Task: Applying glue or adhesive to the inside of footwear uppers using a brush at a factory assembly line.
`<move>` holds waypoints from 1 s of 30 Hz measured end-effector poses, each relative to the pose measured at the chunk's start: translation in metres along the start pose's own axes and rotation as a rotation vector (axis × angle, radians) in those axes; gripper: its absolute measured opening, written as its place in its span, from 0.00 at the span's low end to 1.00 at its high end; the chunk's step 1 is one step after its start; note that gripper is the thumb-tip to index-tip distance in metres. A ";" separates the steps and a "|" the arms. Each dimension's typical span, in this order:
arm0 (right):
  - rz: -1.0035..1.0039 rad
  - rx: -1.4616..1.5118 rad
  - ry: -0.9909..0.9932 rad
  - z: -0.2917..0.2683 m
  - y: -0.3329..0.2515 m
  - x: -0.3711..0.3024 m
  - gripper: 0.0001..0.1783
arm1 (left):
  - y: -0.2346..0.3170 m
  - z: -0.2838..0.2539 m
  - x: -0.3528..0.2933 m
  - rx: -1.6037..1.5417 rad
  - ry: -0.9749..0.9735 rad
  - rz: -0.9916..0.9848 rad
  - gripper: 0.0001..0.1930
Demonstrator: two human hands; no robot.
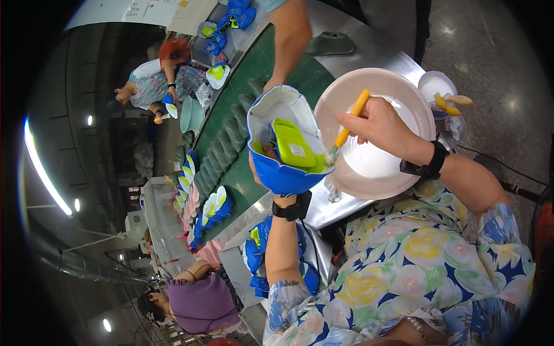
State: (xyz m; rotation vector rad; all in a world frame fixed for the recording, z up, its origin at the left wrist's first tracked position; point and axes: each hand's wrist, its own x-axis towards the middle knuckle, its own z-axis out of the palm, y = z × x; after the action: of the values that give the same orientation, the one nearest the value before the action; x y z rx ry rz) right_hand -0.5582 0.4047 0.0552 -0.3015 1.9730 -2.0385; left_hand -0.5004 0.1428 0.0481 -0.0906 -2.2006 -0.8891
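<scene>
My left hand (269,151) holds up a blue shoe upper (283,173) with a pale lining and a lime-green tongue. Most of that hand is hidden behind the upper; part of it shows inside the opening. In my right hand (378,128) is a yellow-handled brush (353,120), pinched between thumb and fingers and tilted down to the left. Its bristles touch the upper's right edge. Beneath the right hand stands a pale pink basin (330,104) with white liquid in it.
Rows of dark grey-green soles (222,147) lie on a green conveyor belt (311,81), where another person's arm (288,43) reaches in. A white tub (435,83) with yellow-handled brushes stands right of the basin. More blue uppers (259,245) lie beside my left forearm. Co-workers sit farther left.
</scene>
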 end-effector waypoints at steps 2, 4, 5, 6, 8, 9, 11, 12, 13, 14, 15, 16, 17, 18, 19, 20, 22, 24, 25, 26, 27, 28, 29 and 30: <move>-0.068 0.038 -0.003 0.007 -0.008 -0.009 0.22 | -0.007 0.001 0.009 0.114 0.070 0.112 0.21; -0.068 0.037 -0.026 0.009 -0.014 -0.014 0.21 | -0.012 -0.003 0.009 0.224 0.139 0.224 0.21; -0.066 0.035 -0.045 0.009 -0.017 -0.016 0.19 | -0.016 -0.005 0.009 0.224 0.144 0.225 0.21; -0.070 0.033 -0.047 0.007 -0.021 -0.019 0.19 | -0.021 -0.011 0.012 0.151 0.042 0.162 0.21; -0.263 0.071 -0.027 0.004 -0.033 -0.024 0.13 | -0.040 -0.024 0.011 0.088 -0.051 0.099 0.21; -0.271 0.073 -0.040 0.002 -0.035 -0.023 0.13 | -0.059 -0.033 0.005 -0.275 -0.158 -0.206 0.21; -0.579 -0.164 0.030 -0.012 -0.029 -0.015 0.10 | -0.033 -0.032 0.015 -0.832 -0.358 -0.745 0.22; -0.576 -0.170 0.035 -0.016 -0.027 -0.011 0.10 | -0.035 -0.026 0.011 -0.839 -0.363 -0.746 0.22; -0.690 -0.174 0.023 -0.015 -0.029 -0.009 0.10 | -0.030 -0.031 0.004 -0.995 -0.501 -0.828 0.22; -0.796 -0.186 0.019 -0.016 -0.030 -0.009 0.10 | -0.025 -0.030 -0.003 -1.159 -0.651 -0.911 0.22; -0.791 -0.188 -0.035 -0.012 -0.033 -0.010 0.11 | -0.018 -0.028 -0.010 -1.322 -0.656 -0.996 0.22; -0.791 -0.187 -0.033 -0.005 -0.036 -0.010 0.11 | -0.008 -0.027 -0.014 -1.484 -0.658 -1.079 0.22; -0.930 -0.156 -0.104 0.004 -0.039 -0.006 0.11 | -0.007 -0.027 -0.015 -1.485 -0.664 -1.079 0.22; -1.069 -0.123 -0.177 0.012 -0.041 -0.004 0.11 | -0.006 -0.026 -0.016 -1.480 -0.659 -1.076 0.22; -1.143 -0.176 -0.183 0.020 -0.043 -0.005 0.12 | -0.005 -0.024 -0.015 -1.479 -0.656 -1.070 0.23; -1.143 -0.183 -0.178 0.024 -0.043 -0.002 0.12 | -0.005 -0.022 -0.015 -1.477 -0.653 -1.065 0.23; -1.226 -0.341 -0.252 0.031 -0.042 0.004 0.11 | -0.006 -0.021 -0.015 -1.472 -0.638 -1.053 0.23; -1.230 -0.398 -0.211 0.028 -0.042 0.014 0.12 | -0.006 -0.022 -0.016 -1.467 -0.616 -1.040 0.23; -1.110 -0.408 -0.196 0.026 -0.039 0.018 0.11 | -0.007 -0.024 -0.018 -1.461 -0.598 -1.037 0.23; -0.989 -0.418 -0.180 0.023 -0.036 0.021 0.11 | -0.008 -0.026 -0.020 -1.456 -0.581 -1.033 0.24; -0.898 -0.403 -0.179 0.020 -0.031 0.024 0.12 | -0.009 -0.027 -0.022 -1.453 -0.565 -1.029 0.24; -0.899 -0.401 -0.185 0.017 -0.030 0.024 0.12 | -0.011 -0.030 -0.024 -1.448 -0.548 -1.025 0.24; -0.777 -0.403 -0.200 0.014 -0.031 0.023 0.12 | -0.012 -0.032 -0.026 -1.443 -0.531 -1.021 0.24; -0.655 -0.406 -0.215 0.011 -0.031 0.023 0.13 | -0.014 -0.035 -0.028 -1.439 -0.514 -1.017 0.24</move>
State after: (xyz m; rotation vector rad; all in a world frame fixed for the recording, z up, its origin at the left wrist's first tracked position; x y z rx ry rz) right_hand -0.5775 0.3873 0.0858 -1.3463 2.3297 -1.7788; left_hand -0.4632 0.1166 0.0382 0.1614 -1.3979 -3.1176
